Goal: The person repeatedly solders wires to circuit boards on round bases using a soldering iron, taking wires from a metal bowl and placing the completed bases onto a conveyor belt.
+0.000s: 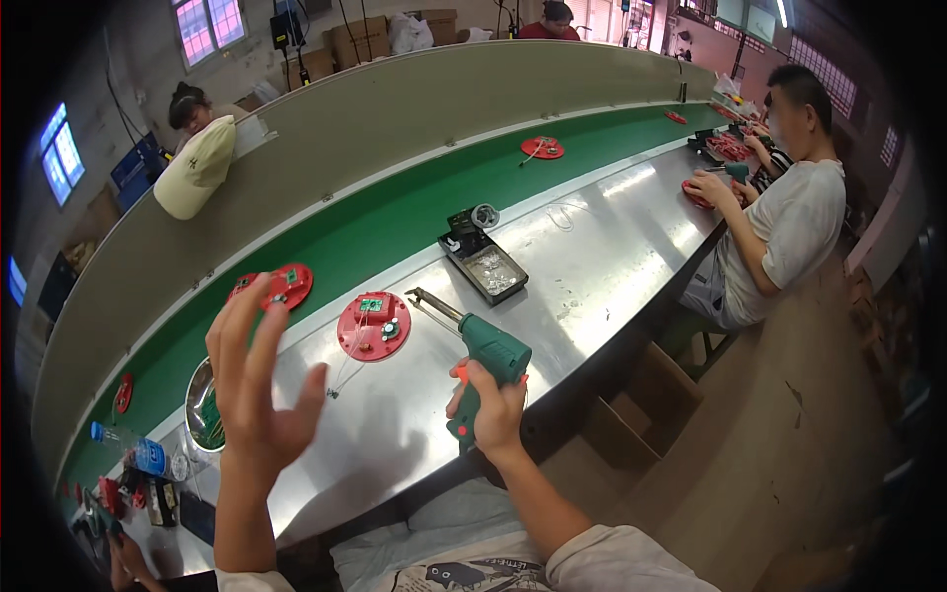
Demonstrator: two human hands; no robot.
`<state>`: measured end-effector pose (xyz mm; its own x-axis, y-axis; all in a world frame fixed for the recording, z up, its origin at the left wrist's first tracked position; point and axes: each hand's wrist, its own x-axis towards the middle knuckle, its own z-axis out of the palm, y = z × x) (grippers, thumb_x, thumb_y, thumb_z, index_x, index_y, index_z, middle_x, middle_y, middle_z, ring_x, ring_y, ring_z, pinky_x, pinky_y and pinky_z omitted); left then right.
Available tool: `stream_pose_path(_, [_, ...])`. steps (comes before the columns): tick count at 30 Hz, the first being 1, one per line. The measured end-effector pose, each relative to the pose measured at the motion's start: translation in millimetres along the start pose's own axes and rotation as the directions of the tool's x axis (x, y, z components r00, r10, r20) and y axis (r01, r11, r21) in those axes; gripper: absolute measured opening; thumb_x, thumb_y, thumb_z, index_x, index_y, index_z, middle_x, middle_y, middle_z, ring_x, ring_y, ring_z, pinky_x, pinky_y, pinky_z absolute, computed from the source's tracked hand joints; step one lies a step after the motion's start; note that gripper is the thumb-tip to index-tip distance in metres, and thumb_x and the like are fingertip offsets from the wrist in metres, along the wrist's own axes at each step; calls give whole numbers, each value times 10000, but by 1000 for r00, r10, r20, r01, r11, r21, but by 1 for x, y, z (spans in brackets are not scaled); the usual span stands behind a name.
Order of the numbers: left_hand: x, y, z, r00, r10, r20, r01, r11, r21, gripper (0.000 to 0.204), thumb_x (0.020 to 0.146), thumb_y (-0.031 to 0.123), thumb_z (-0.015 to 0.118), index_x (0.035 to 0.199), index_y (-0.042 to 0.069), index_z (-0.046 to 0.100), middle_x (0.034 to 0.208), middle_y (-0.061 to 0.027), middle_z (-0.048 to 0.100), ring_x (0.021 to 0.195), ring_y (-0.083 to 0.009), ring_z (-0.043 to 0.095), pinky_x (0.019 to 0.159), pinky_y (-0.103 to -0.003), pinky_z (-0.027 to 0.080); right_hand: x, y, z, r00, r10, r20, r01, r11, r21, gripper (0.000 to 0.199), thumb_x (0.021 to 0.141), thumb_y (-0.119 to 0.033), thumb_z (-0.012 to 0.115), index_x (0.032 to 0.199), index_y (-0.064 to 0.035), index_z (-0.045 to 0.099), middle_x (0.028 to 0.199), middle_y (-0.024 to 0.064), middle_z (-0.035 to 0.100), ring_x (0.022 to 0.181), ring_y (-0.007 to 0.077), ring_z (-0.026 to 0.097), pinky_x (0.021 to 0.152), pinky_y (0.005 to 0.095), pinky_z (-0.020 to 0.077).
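In my right hand (501, 409) is a green soldering gun (498, 350), gripped by its handle with its metal tip pointing up and left over the steel bench (592, 247). My left hand (258, 405) is raised with its fingers spread and nothing in it. Behind its fingertips, red round housings (293, 287) lie on the green belt. Between my hands a red round housing (357, 343) rests on the bench, with a small green circuit board (372, 305), a round part and thin wires trailing toward me. Its left side is close to my left hand.
Beyond the gun stands a black soldering tray (506, 294) with solder bits. A metal bowl (191, 405) of green parts is partly behind my left hand; a plastic bottle (148, 456) lies farther left. A person (799, 217) works at right. Another red housing (543, 148) sits on the belt.
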<state>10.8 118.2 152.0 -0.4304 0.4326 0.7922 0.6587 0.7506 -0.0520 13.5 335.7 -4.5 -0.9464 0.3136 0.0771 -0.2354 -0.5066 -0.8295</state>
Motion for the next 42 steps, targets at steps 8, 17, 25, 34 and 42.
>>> stream_pose_path(8, [25, 69, -94, 930, 340, -138, -331, 940, 86, 698, 942, 176, 616, 1523, 163, 229, 1206, -286, 576, 1002, -381, 575, 853, -554, 475, -1, 2, 6, 999, -11, 33, 12, 999, -39, 217, 938, -172, 582, 964, 43, 595, 806, 158, 648, 458, 198, 605, 436, 306, 481])
stream_pose_path(17, [-14, 83, -138, 947, 301, -116, -294, 953, 73, 645, 923, 155, 630, 1468, 141, 286, 1134, -259, 591, 929, -355, 577, 773, -525, 476, 2, 7, 1, 999, -35, 27, 36, 999, -22, 216, 934, -192, 592, 926, 23, 578, 776, 143, 634, 430, 206, 588, 397, 328, 469])
stream_pose_path(25, [-36, 88, -163, 951, 289, -110, -285, 957, 48, 582, 900, 128, 652, 1404, 116, 362, 1067, -232, 609, 868, -338, 582, 711, -492, 475, -2, 6, 7, 999, -51, 11, 51, 998, -44, 217, 939, -197, 584, 926, 20, 580, 771, 134, 628, 429, 203, 587, 395, 335, 473])
stream_pose_path(34, [-25, 60, -134, 949, 298, -103, -305, 950, -64, 512, 873, 97, 676, 1332, 89, 448, 992, -201, 630, 799, -320, 589, 641, -456, 474, 5, 9, 1, 999, -31, 25, 32, 998, -46, 220, 939, -194, 584, 934, 26, 577, 794, 148, 637, 441, 197, 591, 398, 330, 479])
stream_pose_path(42, [2, -61, -18, 997, -56, -43, 59, 997, 51, 174, 843, 110, 687, 986, 13, 661, 721, -133, 634, 647, -249, 617, 615, -379, 488, 0, 7, -3, 999, -22, 26, 23, 1000, -19, 228, 944, -189, 585, 982, 35, 588, 826, 163, 655, 450, 190, 599, 417, 314, 489])
